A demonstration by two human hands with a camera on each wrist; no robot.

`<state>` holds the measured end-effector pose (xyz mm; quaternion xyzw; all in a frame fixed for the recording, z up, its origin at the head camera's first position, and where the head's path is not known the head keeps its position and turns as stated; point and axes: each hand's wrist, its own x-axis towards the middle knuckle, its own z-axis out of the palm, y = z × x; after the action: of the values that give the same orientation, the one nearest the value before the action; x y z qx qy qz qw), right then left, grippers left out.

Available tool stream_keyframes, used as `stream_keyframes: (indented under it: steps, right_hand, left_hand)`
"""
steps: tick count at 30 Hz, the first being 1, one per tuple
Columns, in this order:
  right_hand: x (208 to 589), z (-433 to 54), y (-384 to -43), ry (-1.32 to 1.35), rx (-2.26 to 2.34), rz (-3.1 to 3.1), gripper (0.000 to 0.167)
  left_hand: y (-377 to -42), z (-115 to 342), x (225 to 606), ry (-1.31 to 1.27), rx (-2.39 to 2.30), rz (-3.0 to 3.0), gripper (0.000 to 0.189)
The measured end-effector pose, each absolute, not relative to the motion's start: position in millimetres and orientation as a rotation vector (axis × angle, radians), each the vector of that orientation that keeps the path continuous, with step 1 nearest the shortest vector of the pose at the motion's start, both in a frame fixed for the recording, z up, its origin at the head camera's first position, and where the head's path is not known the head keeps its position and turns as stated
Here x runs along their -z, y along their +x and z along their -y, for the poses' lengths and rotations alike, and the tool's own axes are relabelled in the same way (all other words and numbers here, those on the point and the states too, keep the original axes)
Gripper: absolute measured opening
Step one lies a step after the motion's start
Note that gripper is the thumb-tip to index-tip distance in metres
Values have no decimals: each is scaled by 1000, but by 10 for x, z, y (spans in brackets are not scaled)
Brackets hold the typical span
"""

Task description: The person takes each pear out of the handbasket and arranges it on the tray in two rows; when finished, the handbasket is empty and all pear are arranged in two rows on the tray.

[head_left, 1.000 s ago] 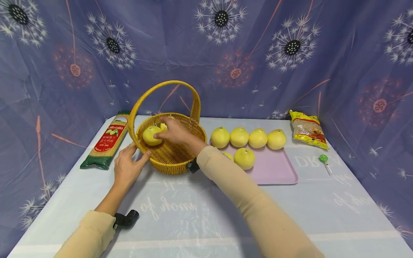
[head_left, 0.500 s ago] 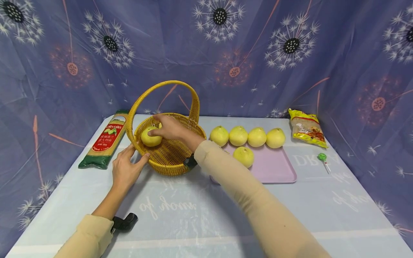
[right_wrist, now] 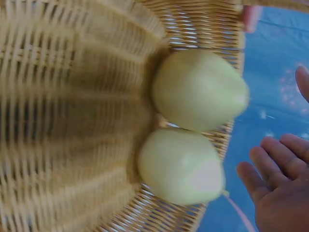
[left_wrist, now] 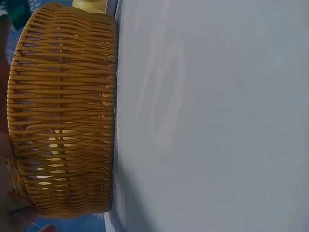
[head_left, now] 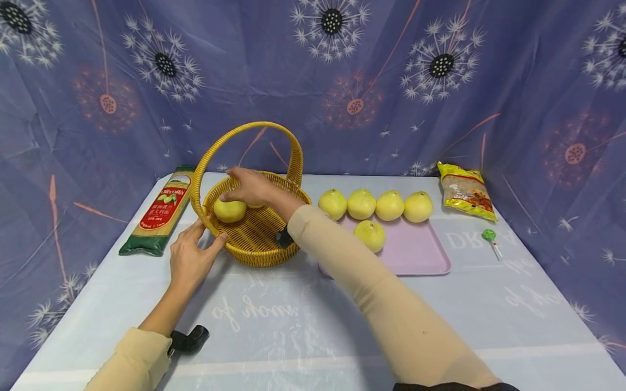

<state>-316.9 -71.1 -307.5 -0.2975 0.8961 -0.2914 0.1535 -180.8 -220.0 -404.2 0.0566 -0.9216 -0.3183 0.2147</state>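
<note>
My left hand (head_left: 192, 255) grips the left side of a yellow wicker basket (head_left: 261, 255) by the foot of its tall handle, fingers and thumb against the outer wall. Inside the basket lie two pale yellow pomelos, seen side by side in the right wrist view: one pomelo (right_wrist: 200, 90) nearer the handle and another pomelo (right_wrist: 181, 166) beside it. Over them hovers my right hand (head_left: 251, 187), fingers extended and holding nothing. In the right wrist view that right hand (right_wrist: 282, 179) is apart from both fruits.
Right of the basket is a pink tray (head_left: 415, 255) with several pomelos (head_left: 361, 204), partly covered by my right sleeve. A spaghetti packet (head_left: 163, 209) lies on the left. A yellow snack bag (head_left: 467, 191) and a green lollipop (head_left: 490, 239) lie far right.
My right hand has let go of a pomelo in the basket and shifted slightly left and up, fingers straighter. My left hand has stayed on the basket.
</note>
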Motion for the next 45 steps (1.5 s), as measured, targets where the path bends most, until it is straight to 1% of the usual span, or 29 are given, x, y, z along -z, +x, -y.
stream_keyframes:
  steps: [6, 18, 27, 38, 45]
  right_hand:
    - [3241, 763, -3207, -846, 778, -2532, 82]
    - [3351, 822, -3289, -899, 739, -2450, 84]
    - [3450, 860, -3296, -892, 742, -2439, 83]
    - [3482, 898, -3258, -924, 574, -2454, 79]
    - [3586, 865, -3267, -1041, 681, -2351, 75]
  left_hand:
    - [-1763, 2195, 4044, 168, 876, 2561, 65]
    - [-1758, 2180, 4060, 149, 882, 2534, 64]
    - [-1738, 2195, 4064, 139, 865, 2525, 64]
    - [-1742, 2214, 4048, 141, 862, 2545, 65]
    - [-1744, 2215, 4056, 127, 852, 2534, 63]
